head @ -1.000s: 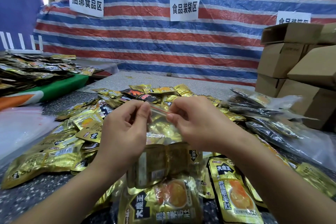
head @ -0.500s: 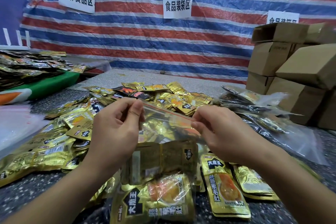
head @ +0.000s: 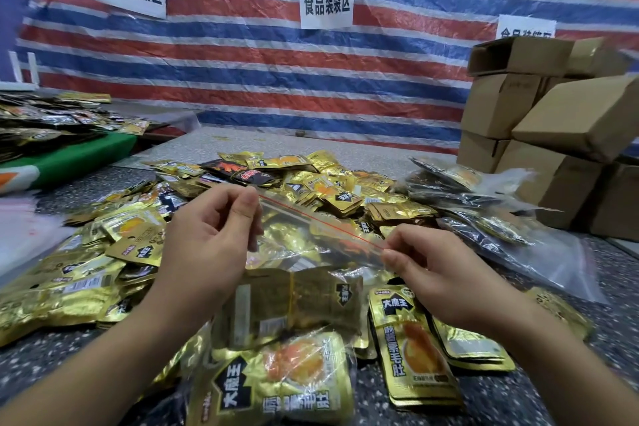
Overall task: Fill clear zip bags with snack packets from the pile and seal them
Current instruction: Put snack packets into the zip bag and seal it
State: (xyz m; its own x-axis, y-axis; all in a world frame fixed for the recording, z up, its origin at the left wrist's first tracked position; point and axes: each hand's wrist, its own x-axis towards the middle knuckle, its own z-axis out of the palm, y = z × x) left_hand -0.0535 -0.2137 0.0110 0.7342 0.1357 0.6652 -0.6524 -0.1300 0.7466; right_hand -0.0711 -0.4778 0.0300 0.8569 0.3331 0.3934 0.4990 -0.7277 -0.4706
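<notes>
Two hands hold one clear zip bag (head: 311,273) up over the speckled tabletop (head: 518,401), each at an end of its red zip line (head: 321,223). Over on the left, the left hand (head: 207,245) has thumb and forefinger pinched on the top corner, the other fingers (head: 221,197) loosely curled behind. Lower and to the right, the right hand (head: 446,277) pinches the far end of the strip between thumb and fingertips, so the line runs taut and slanted down from left to right. Inside the bag sit several gold snack packets (head: 294,308), filling its lower part; the bag's bottom hangs close to the person, over more packets lying flat.

Behind and left of the hands spreads the pile of loose gold packets (head: 103,252), with a few black ones (head: 238,171) at its far edge. Just right of the bag, a couple of gold packets (head: 411,349) lie flat on the tabletop. Further right, filled clear bags (head: 491,218) lie in a heap, near stacked cardboard boxes (head: 539,135). A striped red, white and blue tarp (head: 276,86) hangs at the back with white paper signs (head: 326,3) fixed to it
</notes>
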